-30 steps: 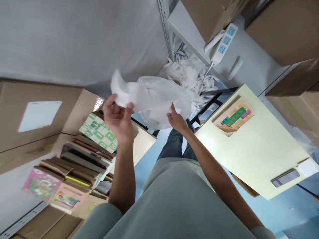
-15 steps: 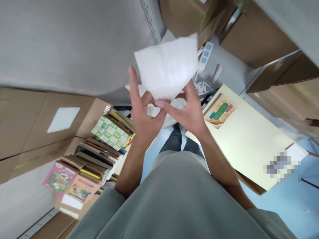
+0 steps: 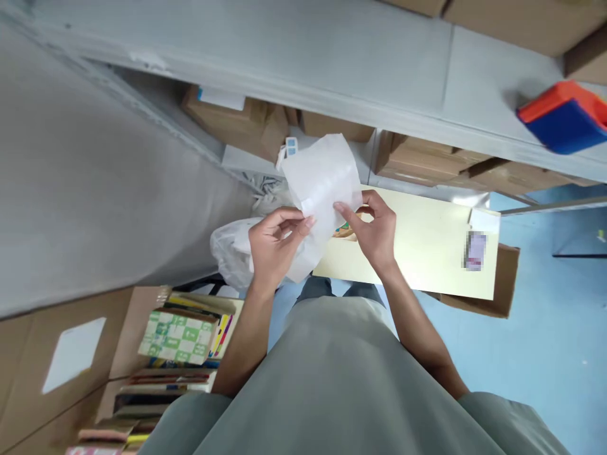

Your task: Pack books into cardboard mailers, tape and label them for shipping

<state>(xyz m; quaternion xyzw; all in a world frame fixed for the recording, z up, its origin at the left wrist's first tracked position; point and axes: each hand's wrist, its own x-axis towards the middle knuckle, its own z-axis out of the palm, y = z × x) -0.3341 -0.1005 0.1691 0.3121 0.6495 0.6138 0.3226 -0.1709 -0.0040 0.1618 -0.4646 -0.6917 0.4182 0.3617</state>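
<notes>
hands, two, at frame centre, left hand (image 3: 274,243) and right hand (image 3: 372,226) each pinching one white translucent pouch (image 3: 321,189) held upright between them, one clear plastic bag (image 3: 232,249) just left, one pale yellow tabletop (image 3: 427,246) behind, one checkered green box (image 3: 177,335) lower left

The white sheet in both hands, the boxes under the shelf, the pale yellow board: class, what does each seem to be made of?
White sheet: thin, matt, slightly see-through, probably foam wrap or soft plastic film; it creases limply between the left hand and right hand. Boxes: brown matt cardboard with folded flaps. Pale yellow board: smooth, flat, likely laminated wood.
</notes>
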